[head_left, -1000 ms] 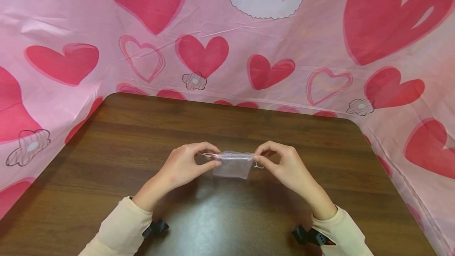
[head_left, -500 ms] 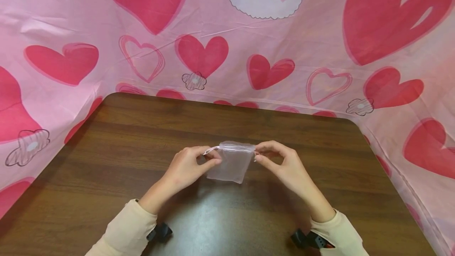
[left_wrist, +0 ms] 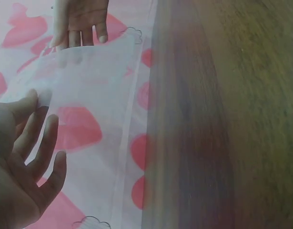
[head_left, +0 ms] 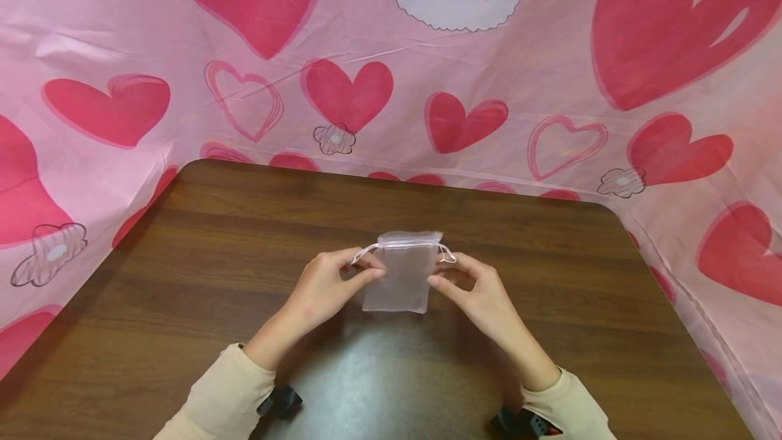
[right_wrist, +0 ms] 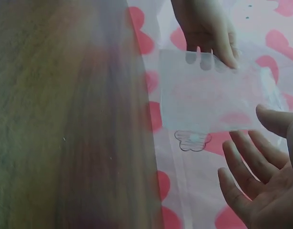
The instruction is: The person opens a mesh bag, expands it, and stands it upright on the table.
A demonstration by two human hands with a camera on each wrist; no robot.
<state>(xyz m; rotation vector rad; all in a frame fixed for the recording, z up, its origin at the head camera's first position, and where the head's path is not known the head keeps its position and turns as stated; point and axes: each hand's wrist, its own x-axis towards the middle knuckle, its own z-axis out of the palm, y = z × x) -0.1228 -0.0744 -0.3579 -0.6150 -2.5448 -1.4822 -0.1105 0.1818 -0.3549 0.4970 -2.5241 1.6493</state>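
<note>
A small sheer white drawstring pouch (head_left: 400, 284) is held up flat above the table between both hands, its gathered top (head_left: 409, 240) toward the far side. My left hand (head_left: 326, 285) pinches its left edge between thumb and fingers. On the opposite edge, my right hand (head_left: 479, 290) pinches the mesh a little below the string channel. White cord loops (head_left: 364, 252) stick out at each side of the top. In the right wrist view the pouch (right_wrist: 203, 95) is see-through, and nothing shows inside it. The lower fingers of my right hand (right_wrist: 260, 176) spread away from it.
A dark wooden table (head_left: 244, 223) with rounded far corners lies beneath the hands. Pink cloth (head_left: 391, 87) printed with red hearts hangs around its back and sides. Black devices (head_left: 281, 400) are at both wrists by the cream sleeves (head_left: 216, 386).
The pouch has tipped up from nearly edge-on to facing the head camera. My right hand has shifted its grip from beside the top cord down to the pouch's right edge.
</note>
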